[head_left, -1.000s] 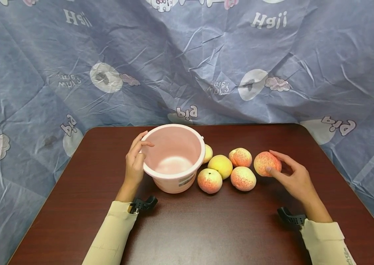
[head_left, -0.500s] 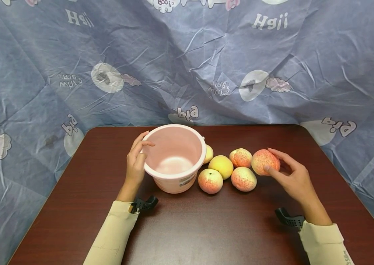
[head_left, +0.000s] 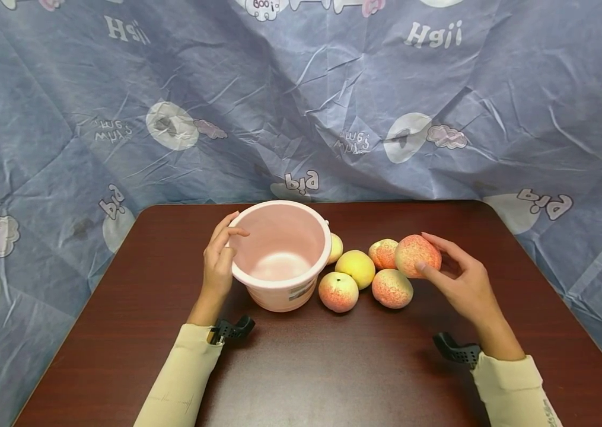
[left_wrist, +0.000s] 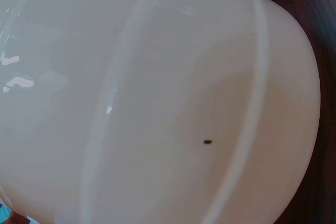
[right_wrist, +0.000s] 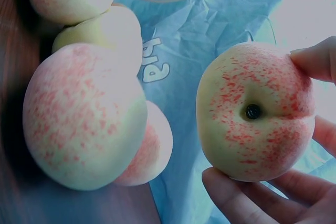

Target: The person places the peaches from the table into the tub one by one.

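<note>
My left hand [head_left: 217, 261] holds the left rim of a pale pink plastic bucket [head_left: 274, 298], with fingers reaching over the edge. The bucket stands upright, and its inside shows bare. Its outer wall [left_wrist: 157, 103] fills most of the left wrist view. My right hand [head_left: 463, 284] pinches a red-speckled peach [head_left: 414, 256] between thumb and fingers. In the right wrist view the held peach [right_wrist: 231, 145] turns its dark stem hollow to the camera. It overlaps the back peach [head_left: 382, 254] in the head view, close beside another speckled peach [head_left: 392, 290].
Right of the bucket lie a yellow peach [head_left: 355, 270], a red-blushed peach [head_left: 338, 293] and one partly hidden peach [head_left: 335, 248] behind the bucket. All are on the dark brown table [head_left: 333, 367]. A blue printed cloth [head_left: 301, 107] hangs behind it.
My right hand has carried the peach leftward and slightly up, toward the other peaches. The left hand and the bucket have stayed almost in place.
</note>
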A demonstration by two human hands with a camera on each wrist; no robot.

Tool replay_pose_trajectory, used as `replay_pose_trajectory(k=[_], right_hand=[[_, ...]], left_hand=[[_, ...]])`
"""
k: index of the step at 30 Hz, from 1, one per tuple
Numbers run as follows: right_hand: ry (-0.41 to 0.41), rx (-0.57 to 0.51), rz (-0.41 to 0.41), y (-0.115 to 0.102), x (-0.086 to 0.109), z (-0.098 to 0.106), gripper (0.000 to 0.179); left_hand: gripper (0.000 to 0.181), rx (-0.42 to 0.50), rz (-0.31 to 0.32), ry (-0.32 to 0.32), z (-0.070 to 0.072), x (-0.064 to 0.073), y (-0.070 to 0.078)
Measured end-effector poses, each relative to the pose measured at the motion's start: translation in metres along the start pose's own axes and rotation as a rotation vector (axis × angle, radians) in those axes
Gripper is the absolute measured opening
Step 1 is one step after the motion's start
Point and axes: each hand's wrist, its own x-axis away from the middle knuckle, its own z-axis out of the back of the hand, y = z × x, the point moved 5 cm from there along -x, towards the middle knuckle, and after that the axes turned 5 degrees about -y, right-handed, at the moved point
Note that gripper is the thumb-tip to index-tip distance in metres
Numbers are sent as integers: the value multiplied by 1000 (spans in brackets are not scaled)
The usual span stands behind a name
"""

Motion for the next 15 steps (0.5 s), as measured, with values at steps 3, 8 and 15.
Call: replay_pose_trajectory(k=[3,8,15], right_hand=[[-1,4,4,-14,-2,-2,51],[1,2,21,-22,-7,-4,51],[-1,-16,32,-27,-13,-9,52]], left_hand=[[37,0,1,5,1,0,0],[36,-11,-5,4,0,0,0],[37,-14,-5,2,0,1,1]])
